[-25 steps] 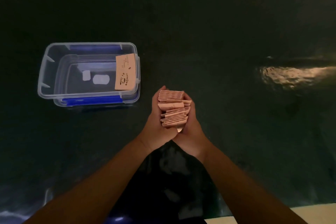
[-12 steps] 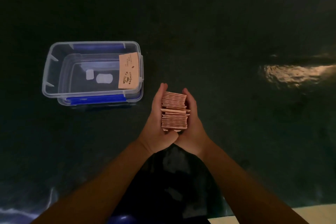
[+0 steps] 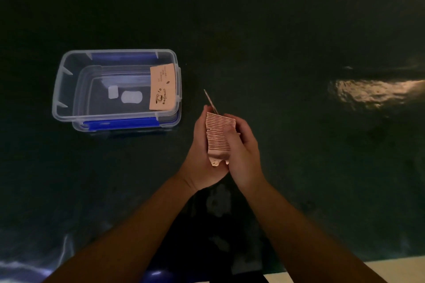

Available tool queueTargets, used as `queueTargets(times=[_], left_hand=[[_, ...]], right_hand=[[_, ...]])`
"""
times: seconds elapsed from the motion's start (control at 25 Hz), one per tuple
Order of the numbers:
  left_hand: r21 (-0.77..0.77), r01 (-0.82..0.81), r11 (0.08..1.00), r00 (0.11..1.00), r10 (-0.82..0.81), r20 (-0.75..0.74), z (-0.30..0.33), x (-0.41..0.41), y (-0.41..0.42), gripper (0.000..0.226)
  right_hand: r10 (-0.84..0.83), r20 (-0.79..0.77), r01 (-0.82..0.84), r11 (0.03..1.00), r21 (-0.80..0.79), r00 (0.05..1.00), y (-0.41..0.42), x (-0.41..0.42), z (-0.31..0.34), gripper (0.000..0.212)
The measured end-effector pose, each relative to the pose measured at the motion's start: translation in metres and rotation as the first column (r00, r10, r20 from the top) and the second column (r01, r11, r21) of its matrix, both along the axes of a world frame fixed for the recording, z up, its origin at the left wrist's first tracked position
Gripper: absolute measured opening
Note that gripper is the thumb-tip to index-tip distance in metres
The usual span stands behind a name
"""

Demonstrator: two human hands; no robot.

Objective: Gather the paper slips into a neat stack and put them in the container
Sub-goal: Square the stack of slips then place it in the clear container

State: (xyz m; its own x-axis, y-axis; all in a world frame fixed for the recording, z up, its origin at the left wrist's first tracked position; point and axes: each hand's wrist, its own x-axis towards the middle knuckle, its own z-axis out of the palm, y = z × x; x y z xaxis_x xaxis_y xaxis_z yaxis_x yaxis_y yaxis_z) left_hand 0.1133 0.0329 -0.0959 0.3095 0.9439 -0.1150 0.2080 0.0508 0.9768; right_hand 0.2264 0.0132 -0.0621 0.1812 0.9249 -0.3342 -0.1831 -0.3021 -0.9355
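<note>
Pink slip stack (image 3: 218, 131) edge-up beside clear container (image 3: 62, 89).

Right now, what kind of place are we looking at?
Likely a dim indoor work table, not a kitchen or shop floor, though little shows. A dark green cloth-like cover spans the surface, a clear plastic container stands on it, and both hands square a stack of paper slips above it.
</note>
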Motion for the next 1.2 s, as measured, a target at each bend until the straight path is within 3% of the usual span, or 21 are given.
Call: queueTargets(times=[0.24,0.4,0.52,0.64,0.84,1.04,1.2], left_hand=[[-0.022,0.090,0.996,0.996,-0.090,-0.013,-0.013,-0.003,0.010,0.138],[-0.004,0.086,0.996,0.996,-0.086,-0.015,-0.013,-0.003,0.011,0.114],[0.000,0.101,0.995,0.994,-0.101,-0.042,-0.011,-0.007,0.016,0.106],[-0.031,0.109,0.994,0.992,-0.110,-0.062,-0.015,-0.015,0.019,0.099],[-0.091,0.161,0.983,0.978,-0.171,-0.117,-0.012,-0.016,0.029,0.099],[-0.035,0.170,0.985,0.966,-0.174,-0.190,-0.006,-0.017,0.029,0.105],[0.076,0.161,0.984,0.951,-0.134,-0.278,-0.007,-0.018,0.025,0.104]], right_hand=[[0.010,-0.044,-0.010,1.000,-0.003,0.999,0.011,0.006,0.000,0.027],[0.038,0.011,-0.038,0.999,0.012,0.999,0.012,0.010,-0.005,0.027],[0.057,-0.052,-0.055,0.997,0.054,0.997,0.020,0.018,-0.005,0.032],[0.059,-0.062,-0.064,0.995,-0.082,0.996,0.041,0.033,0.000,0.048],[0.363,0.067,-0.349,0.923,-0.159,0.929,0.066,0.036,0.004,0.041],[0.398,0.080,-0.381,0.910,-0.165,0.914,0.071,0.036,0.008,0.025],[0.376,0.126,-0.348,0.917,-0.198,0.918,0.077,0.037,0.007,0.027]])
